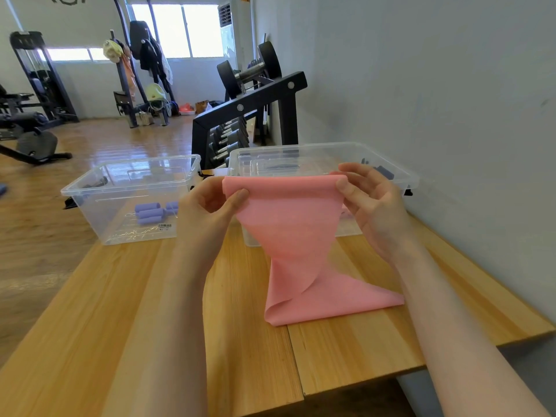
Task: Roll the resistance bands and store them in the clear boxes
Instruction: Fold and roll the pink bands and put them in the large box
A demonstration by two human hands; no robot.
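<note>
From the head camera we see both hands raised above a wooden table (150, 296), holding a pink resistance band (288, 224) by its top edge. The left hand (210, 203) pinches the band's left corner, thumb on the near face and fingers curled behind it. The right hand (370, 200) grips the right corner the same way, thumb pressed on the front and fingers bent round the back. The two hands are apart, with the band's top edge stretched level between them.

Below the hands the band hangs down, narrows into a twist, then spreads out again where its lower end lies folded on the table, near the right edge.

Behind the band stand two clear boxes side by side. The left clear box (99, 188) holds several purple rolled bands (150, 210) on its floor. The right clear box (391, 171) sits against the wall (436, 85), just behind the hands; something dark and bluish shows through its far side, though we cannot tell what it is, as the band covers most of it.

Beyond the table we see a black dumbbell rack (249, 106), a wooden floor (105, 139) and gym machines by the windows.
</note>
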